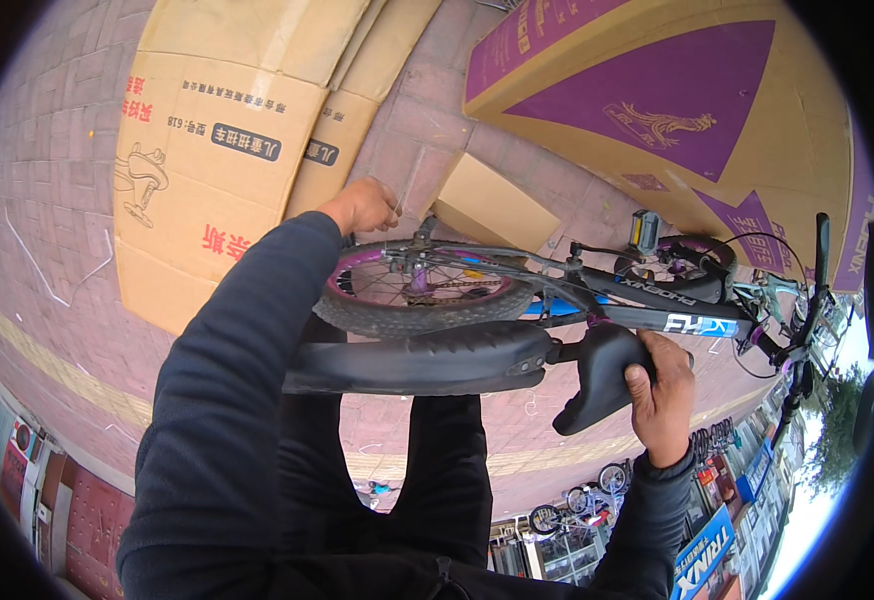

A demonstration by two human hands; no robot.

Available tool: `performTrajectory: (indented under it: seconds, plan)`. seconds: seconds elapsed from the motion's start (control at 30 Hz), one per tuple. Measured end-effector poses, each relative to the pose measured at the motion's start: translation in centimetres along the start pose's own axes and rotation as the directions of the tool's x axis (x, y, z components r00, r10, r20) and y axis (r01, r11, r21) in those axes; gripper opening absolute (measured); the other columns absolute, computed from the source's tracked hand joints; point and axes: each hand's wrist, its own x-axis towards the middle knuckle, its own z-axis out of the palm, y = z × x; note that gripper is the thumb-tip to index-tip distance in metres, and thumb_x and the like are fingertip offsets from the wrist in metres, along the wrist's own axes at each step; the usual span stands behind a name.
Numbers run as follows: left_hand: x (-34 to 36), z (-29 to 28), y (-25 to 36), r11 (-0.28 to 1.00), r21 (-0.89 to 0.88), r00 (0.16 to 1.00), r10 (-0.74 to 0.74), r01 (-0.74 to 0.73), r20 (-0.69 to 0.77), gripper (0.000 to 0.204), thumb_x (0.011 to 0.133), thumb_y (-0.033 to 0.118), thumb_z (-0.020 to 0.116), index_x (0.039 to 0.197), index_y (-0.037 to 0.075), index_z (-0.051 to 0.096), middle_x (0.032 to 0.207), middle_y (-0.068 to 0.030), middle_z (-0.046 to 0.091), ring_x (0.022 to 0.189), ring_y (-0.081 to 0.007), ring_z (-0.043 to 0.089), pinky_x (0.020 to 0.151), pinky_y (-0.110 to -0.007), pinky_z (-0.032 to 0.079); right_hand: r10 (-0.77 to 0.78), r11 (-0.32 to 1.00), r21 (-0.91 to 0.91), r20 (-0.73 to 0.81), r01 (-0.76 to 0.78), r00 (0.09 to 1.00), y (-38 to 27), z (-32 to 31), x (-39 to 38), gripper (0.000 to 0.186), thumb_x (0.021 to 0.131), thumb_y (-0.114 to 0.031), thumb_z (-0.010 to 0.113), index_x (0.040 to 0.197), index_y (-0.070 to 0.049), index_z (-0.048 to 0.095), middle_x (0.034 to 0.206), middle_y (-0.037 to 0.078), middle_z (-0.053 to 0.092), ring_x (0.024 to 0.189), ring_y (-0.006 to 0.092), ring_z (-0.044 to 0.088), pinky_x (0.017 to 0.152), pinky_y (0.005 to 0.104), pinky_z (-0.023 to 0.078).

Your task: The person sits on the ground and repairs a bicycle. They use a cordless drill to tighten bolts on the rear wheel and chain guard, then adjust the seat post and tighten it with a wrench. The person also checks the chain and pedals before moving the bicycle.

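A dark bicycle with a black frame stands in front of me, its handlebar to the right. My right hand grips the black saddle, thumb on top and fingers over the far edge. Beyond the rear wheel, with its purple rim and knobby tyre, my left hand is held up near the axle. Its fingers are curled together in a pinch; what they hold, if anything, is too small to make out. A black rear mudguard extends left from below the saddle, on the near side of the tyre.
Flattened brown cartons lie at the upper left. A large brown and purple carton stands at the upper right, with a smaller cardboard piece by the wheel. Pink paving spreads around; parked bicycles and shopfronts appear behind.
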Motion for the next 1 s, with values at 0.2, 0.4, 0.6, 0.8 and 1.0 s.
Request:
performTrajectory:
  seconds: [0.2, 0.4, 0.6, 0.8, 1.0]
  plan:
    - [0.5, -0.7, 0.4, 0.951, 0.271, 0.989, 0.131, -0.145, 0.069, 0.026, 0.080, 0.004, 0.074, 0.106, -0.001, 0.077, 0.083, -0.0170, 0.076, 0.075, -0.0218, 0.074, 0.070, -0.035, 0.058, 0.044, 0.987, 0.148, 0.133, -0.063, 0.990, 0.9, 0.1, 1.0, 0.061, 0.091, -0.053, 0.069, 0.101, 0.006, 0.065, 0.093, 0.022, 0.066, 0.087, 0.0405, 0.063, 0.079, 0.0436, 0.050]
    - [0.9, 0.0, -0.1, 0.967, 0.225, 0.992, 0.124, -0.122, 0.002, 0.024, 0.078, 0.009, 0.077, 0.100, 0.002, 0.078, 0.091, -0.0178, 0.076, 0.081, -0.0266, 0.075, 0.076, -0.037, 0.057, 0.055, 0.983, 0.174, 0.044, -0.062, 0.997, 2.7, 2.8, 1.6, 0.060, 0.097, -0.057, 0.055, 0.086, 0.001, 0.060, 0.080, 0.019, 0.059, 0.077, 0.0386, 0.058, 0.069, 0.0447, 0.045]
    - [1.3, 1.4, -0.8, 0.955, 0.243, 0.978, 0.193, -0.170, -0.073, 0.018, 0.082, 0.008, 0.073, 0.098, -0.001, 0.076, 0.086, -0.0165, 0.076, 0.077, -0.0275, 0.073, 0.075, -0.037, 0.057, 0.047, 0.980, 0.194, 0.031, -0.052, 0.998, 3.8, 3.7, 0.3, 0.059, 0.096, -0.057, 0.055, 0.086, 0.001, 0.060, 0.082, 0.019, 0.060, 0.077, 0.0386, 0.058, 0.070, 0.0446, 0.046]
    - [2.3, 3.0, -1.8, 0.856, 0.471, 0.927, 0.329, -0.213, -0.178, 0.015, 0.083, 0.009, 0.071, 0.095, 0.002, 0.076, 0.089, -0.0199, 0.074, 0.082, -0.0329, 0.073, 0.077, -0.039, 0.057, 0.044, 0.980, 0.196, 0.014, -0.046, 0.999, 4.5, 4.3, -0.3, 0.055, 0.094, -0.055, 0.057, 0.087, 0.000, 0.061, 0.083, 0.018, 0.061, 0.077, 0.0379, 0.059, 0.070, 0.0444, 0.047]
    - [3.9, 4.4, -3.7, 0.855, 0.463, 0.915, 0.355, -0.235, -0.191, 0.013, 0.085, 0.010, 0.070, 0.093, 0.000, 0.074, 0.090, -0.0191, 0.073, 0.080, -0.0316, 0.072, 0.075, -0.039, 0.057, 0.046, 0.976, 0.211, 0.025, -0.050, 0.999, 5.2, 4.6, -0.8, 0.053, 0.091, -0.053, 0.059, 0.087, 0.000, 0.061, 0.083, 0.018, 0.061, 0.077, 0.0373, 0.060, 0.070, 0.0442, 0.047]
